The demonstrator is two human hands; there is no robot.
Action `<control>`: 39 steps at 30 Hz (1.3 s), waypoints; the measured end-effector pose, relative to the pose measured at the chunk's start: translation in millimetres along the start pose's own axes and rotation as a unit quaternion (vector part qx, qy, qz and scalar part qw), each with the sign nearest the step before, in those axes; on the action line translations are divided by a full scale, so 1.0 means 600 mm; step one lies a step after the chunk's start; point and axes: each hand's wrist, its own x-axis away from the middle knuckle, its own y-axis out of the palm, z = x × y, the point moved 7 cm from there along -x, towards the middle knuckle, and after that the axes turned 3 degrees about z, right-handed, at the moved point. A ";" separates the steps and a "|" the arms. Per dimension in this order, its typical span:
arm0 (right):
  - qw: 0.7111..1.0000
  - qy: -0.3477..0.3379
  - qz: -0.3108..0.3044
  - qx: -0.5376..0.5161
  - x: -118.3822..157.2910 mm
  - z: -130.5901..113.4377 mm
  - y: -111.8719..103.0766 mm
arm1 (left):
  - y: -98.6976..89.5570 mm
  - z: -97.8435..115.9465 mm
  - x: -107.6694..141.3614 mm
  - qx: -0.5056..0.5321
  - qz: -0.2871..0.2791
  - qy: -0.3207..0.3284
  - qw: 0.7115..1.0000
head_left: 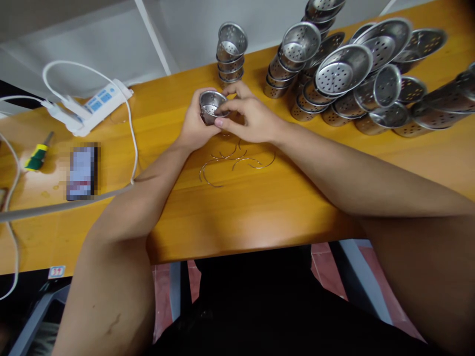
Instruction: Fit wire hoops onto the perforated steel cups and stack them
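A small perforated metal cup (212, 103) is held up over the table, its mouth tilted toward me. My left hand (193, 121) wraps round the cup from the left and below. My right hand (247, 114) reaches in from the right, thumb and fingers at the cup's near right rim; whether a thin wire sits between those fingertips is too small to tell. Below my hands, several thin curved wires (217, 158) lie loose on the wooden table (222, 217).
Behind my hands stands a stack of perforated cups (232, 49). More stacked metal cups (343, 71) crowd the back right. On the left are a white power strip (102, 106) with cables, a phone (81, 172) and a green-yellow screwdriver (37, 155).
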 end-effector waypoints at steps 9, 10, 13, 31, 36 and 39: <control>0.999 0.032 -0.027 0.009 0.003 -0.003 0.010 | 0.007 0.004 0.000 0.015 -0.012 0.002 1.000; 0.999 0.030 -0.024 0.010 0.003 -0.004 0.008 | 0.009 0.007 0.000 0.016 -0.016 -0.002 1.000; 0.999 0.024 -0.019 0.012 0.000 -0.005 0.002 | 0.013 0.018 -0.002 0.029 -0.019 -0.009 0.999; 0.988 0.002 -0.055 0.145 -0.026 0.014 -0.042 | 0.020 -0.008 0.007 0.007 -0.063 -0.026 0.998; 0.919 0.164 -0.151 0.325 -0.001 0.033 -0.084 | 0.011 -0.047 0.012 -0.033 -0.073 -0.021 0.997; 0.891 0.220 -0.184 0.351 0.007 0.030 -0.087 | 0.008 -0.054 0.011 -0.038 -0.074 -0.009 0.997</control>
